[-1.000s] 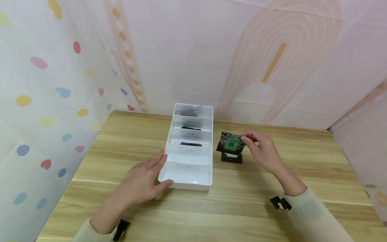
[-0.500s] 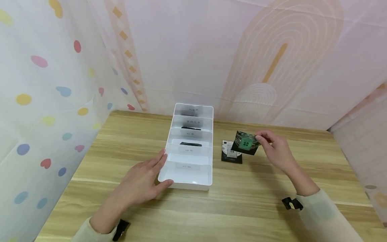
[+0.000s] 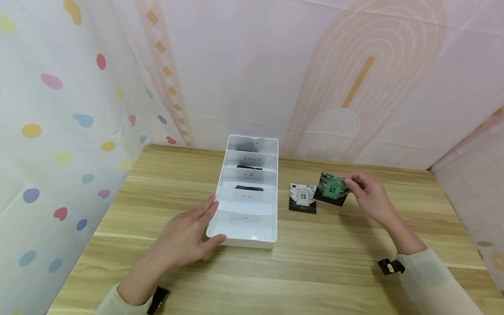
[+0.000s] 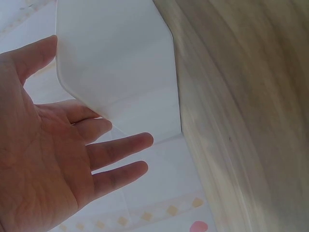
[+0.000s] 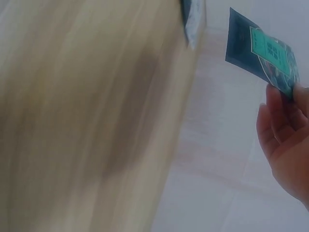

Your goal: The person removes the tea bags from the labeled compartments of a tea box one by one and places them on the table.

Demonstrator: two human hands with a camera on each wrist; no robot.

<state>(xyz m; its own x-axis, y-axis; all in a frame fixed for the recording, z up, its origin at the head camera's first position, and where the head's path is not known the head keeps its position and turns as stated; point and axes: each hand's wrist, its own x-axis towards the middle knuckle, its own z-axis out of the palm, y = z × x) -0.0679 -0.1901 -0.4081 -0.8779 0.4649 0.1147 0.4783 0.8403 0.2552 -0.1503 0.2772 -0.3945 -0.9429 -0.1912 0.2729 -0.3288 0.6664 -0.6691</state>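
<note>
Between thumb and fingers my right hand point(image 3: 368, 194) pinches a green-labelled sachet point(image 3: 332, 189) by its upper right corner, held above the table in the right wrist view. Just left of it, a white-labelled sachet point(image 3: 302, 198) lies on the table. My left hand point(image 3: 185, 234) rests with straight, spread fingers against the near left corner of a white divided box point(image 3: 241, 243). In the left wrist view, the fingertips touch the box's wall point(image 4: 120, 72). Dark sachets point(image 3: 249, 188) show inside some of the box's middle compartments.
The box has several compartments in a row, with labelled dividers. A wooden table point(image 3: 315, 271) runs back to a patterned curtain point(image 3: 252, 74), and a dotted curtain point(image 3: 78, 183) hangs at the left.
My right hand has moved right with the green-labelled sachet, uncovering the white-labelled one beneath. My left hand and the box have stayed in place.
</note>
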